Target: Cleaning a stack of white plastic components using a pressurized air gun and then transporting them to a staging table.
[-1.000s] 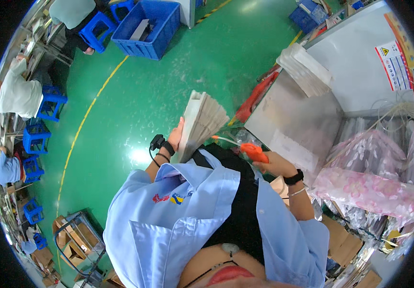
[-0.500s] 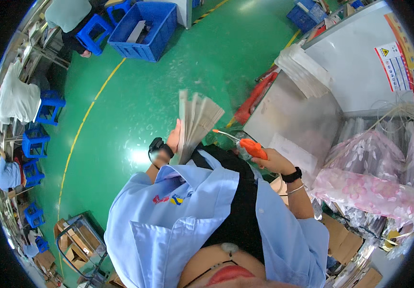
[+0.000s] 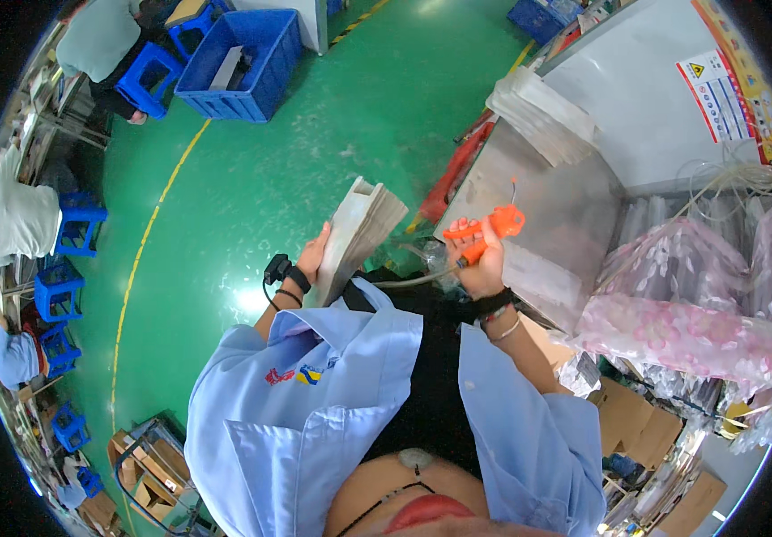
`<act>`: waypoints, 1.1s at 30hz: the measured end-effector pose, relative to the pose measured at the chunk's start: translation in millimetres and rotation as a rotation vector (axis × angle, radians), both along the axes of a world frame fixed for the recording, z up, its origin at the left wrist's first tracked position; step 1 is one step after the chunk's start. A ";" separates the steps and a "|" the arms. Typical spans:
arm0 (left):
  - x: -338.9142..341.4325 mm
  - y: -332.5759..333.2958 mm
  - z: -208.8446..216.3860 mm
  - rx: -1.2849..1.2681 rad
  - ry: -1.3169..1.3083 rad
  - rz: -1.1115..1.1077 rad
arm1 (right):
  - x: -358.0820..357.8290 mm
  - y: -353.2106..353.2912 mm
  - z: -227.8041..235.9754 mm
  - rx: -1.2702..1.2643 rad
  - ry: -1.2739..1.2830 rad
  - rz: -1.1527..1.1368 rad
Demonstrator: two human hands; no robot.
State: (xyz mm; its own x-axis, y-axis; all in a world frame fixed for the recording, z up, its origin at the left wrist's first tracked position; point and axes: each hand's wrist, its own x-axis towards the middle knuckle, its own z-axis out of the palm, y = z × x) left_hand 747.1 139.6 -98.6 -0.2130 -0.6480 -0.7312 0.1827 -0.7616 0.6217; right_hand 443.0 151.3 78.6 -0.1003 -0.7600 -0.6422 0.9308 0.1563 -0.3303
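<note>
A thick stack of long, whitish-grey flat strips [image 3: 363,228] stands tilted in front of my body, its pieces mostly pressed together. My left hand [image 3: 312,258] is closed on the stack's left side. In my right hand [image 3: 482,268], turned palm up, lies an orange air blow gun [image 3: 504,220] with my fingers curled round its handle. Its thin nozzle points up and away from the stack. A hose [image 3: 417,280] runs from the gun's lower end leftward across my dark clothing.
At my right is a metal-topped table [image 3: 529,192] with a pile of similar white strips [image 3: 545,115]. Pink floral plastic sheeting [image 3: 672,327] hangs nearer me. A blue crate [image 3: 243,67] sits on the green floor. People and blue stools [image 3: 80,222] line the left side.
The fanned strips have come together into a tighter stack. My right hand has risen and turned over, swinging the blow gun's nozzle from facing the strips to pointing away.
</note>
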 end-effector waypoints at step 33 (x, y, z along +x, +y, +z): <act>-0.9 -4.7 23.4 -0.083 -0.167 -0.136 | -29.1 11.5 8.0 -0.652 1.059 0.355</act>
